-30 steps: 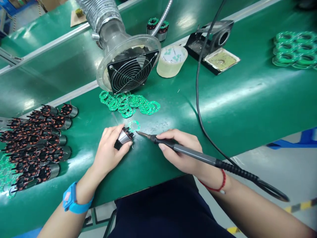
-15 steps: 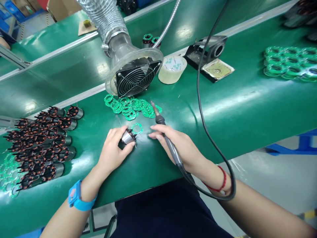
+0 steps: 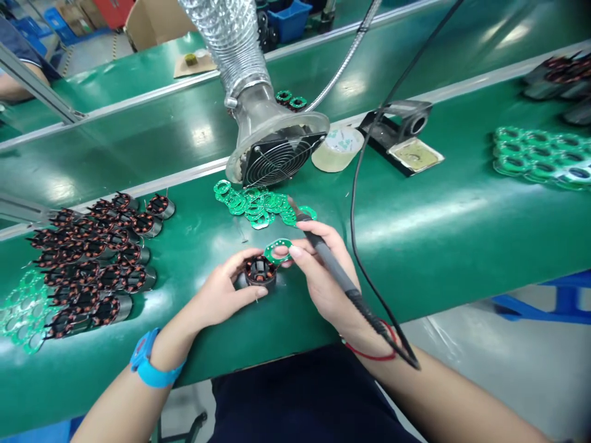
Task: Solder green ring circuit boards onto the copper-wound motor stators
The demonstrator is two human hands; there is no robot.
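Note:
My left hand point(image 3: 233, 286) is closed around a motor stator point(image 3: 259, 274), whose copper windings and black slots face up. Between the thumb and fingers of my right hand point(image 3: 323, 264) is a green ring-shaped circuit board point(image 3: 277, 251), held just above the stator's far right edge. A soldering iron point(image 3: 330, 261) also rests in my right hand, its tip pointing away over a pile of loose ring boards point(image 3: 256, 206). Whether the held board touches the stator I cannot tell.
Rows of stators point(image 3: 99, 264) stand at left, beside more green boards point(image 3: 23, 307). A fume extractor point(image 3: 277, 154) hangs over the pile. Behind it are a tape roll point(image 3: 339, 151) and an iron stand point(image 3: 397, 135). Board panels point(image 3: 540, 157) lie at right. The iron's cable point(image 3: 353, 215) loops nearby.
My right hand has moved left and picked up the ring board from the bench, still holding the iron. My left hand has turned the stator from its tilted side to face up.

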